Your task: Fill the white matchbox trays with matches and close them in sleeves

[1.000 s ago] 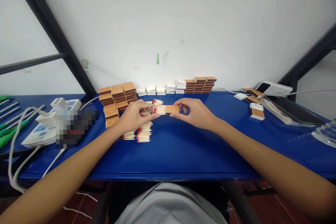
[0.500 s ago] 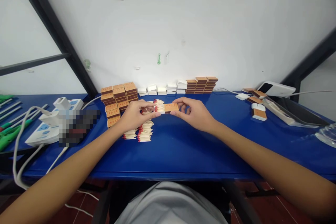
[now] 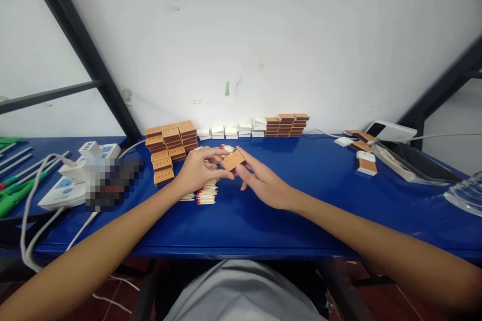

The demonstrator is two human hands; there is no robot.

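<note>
Changed: the matchbox (image 3: 233,160) no longer shows its tray of matches. It now reads as a closed orange sleeve, tilted, and my right hand (image 3: 263,186) has dropped its pinch and flattened out.
Left grip: my left hand (image 3: 198,171) is clenched on the box's left end, between thumb and forefinger.
Right grip: released, with the fingers stretched. The fingertips are touching the box's right end or lie just beside it; I cannot tell which.
Box position: lifted just above the worktop (image 3: 301,200), over the far edge of the loose matches (image 3: 206,194).
Long axis: it runs across me, with the right end tipped up and away.
Nearer hand: the left, which carries the box. The right lies below and to the right of it.
Around: the stacked matchboxes (image 3: 171,148) sit just left of my left hand, and the white trays (image 3: 230,131) line the wall beyond.
</note>
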